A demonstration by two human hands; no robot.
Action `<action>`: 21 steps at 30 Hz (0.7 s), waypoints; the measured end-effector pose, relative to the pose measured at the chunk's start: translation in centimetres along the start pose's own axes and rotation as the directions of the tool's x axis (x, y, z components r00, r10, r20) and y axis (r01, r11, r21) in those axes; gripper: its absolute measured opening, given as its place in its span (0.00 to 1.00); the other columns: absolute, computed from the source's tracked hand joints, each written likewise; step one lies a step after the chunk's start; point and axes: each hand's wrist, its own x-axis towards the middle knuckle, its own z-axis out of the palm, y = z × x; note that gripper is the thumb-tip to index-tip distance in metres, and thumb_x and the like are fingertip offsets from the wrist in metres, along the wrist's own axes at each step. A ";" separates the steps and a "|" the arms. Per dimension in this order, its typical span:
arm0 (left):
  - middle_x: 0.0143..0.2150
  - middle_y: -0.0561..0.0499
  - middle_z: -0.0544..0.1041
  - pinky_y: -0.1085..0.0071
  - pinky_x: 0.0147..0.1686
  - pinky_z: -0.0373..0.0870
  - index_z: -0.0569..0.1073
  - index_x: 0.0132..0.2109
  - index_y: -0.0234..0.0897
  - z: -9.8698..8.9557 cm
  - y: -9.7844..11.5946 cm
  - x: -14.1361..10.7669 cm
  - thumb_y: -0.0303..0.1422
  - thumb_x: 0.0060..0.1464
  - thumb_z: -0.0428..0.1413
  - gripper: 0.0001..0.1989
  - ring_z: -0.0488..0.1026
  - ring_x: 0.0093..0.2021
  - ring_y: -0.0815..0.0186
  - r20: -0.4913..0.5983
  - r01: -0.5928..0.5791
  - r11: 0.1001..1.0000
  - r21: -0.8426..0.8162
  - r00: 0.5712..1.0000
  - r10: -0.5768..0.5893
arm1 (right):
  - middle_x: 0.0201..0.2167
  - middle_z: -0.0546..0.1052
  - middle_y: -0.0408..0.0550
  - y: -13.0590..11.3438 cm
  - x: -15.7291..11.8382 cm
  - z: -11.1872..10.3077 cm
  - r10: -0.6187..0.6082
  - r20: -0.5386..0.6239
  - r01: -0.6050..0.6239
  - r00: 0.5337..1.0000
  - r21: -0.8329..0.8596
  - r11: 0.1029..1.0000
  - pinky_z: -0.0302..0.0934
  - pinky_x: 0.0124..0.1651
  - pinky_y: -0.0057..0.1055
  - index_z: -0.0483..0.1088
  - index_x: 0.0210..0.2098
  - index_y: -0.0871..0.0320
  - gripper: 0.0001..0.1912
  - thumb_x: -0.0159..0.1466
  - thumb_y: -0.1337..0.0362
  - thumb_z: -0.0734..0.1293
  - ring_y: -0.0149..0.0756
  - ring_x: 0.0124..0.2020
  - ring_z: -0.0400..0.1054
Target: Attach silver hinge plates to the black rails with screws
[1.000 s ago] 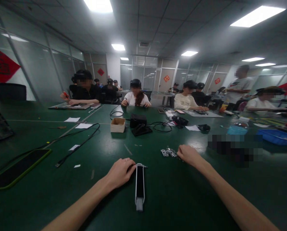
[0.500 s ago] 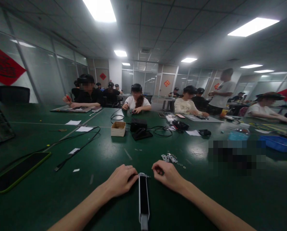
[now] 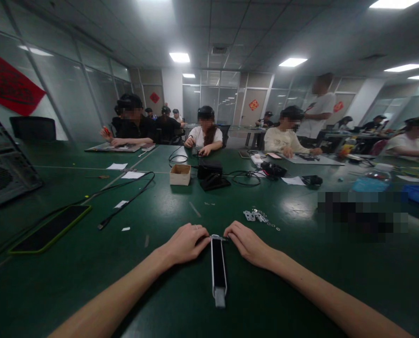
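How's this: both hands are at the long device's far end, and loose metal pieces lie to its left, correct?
Not quite: the head view shows the loose metal pieces right of the long device; left hand and right hand are at its far end.

Room dimly lit by white ceiling panels (image 3: 179,57), haze thrown around the brightest, pale glare reflected off the green table (image 3: 181,310), soft shadows cast beside the forearms (image 3: 116,291), edges stretched, corners darkened, background softened, 1 dark patch (image 3: 362,216) pixelated.
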 end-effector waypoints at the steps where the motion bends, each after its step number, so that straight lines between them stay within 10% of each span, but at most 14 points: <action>1: 0.37 0.48 0.76 0.67 0.39 0.65 0.72 0.41 0.35 0.0 0.0 0.0 0.34 0.63 0.47 0.11 0.73 0.36 0.63 0.001 0.005 1.000 0.004 1.000 -0.005 | 0.40 0.70 0.50 0.0 0.0 0.0 -0.002 0.005 0.002 1.000 0.009 1.000 0.65 0.44 0.35 0.67 0.42 0.59 0.12 0.69 0.66 0.53 0.35 0.39 0.65; 21: 0.35 0.48 0.76 0.69 0.36 0.67 0.72 0.39 0.35 -0.7 0.6 0.1 0.35 0.62 0.47 0.11 0.73 0.34 0.63 0.031 0.054 0.998 0.028 0.998 -0.055 | 0.38 0.74 0.46 0.0 0.0 -0.7 0.078 0.048 -0.086 0.996 0.170 0.982 0.63 0.37 0.29 0.72 0.43 0.57 0.10 0.64 0.63 0.64 0.32 0.35 0.67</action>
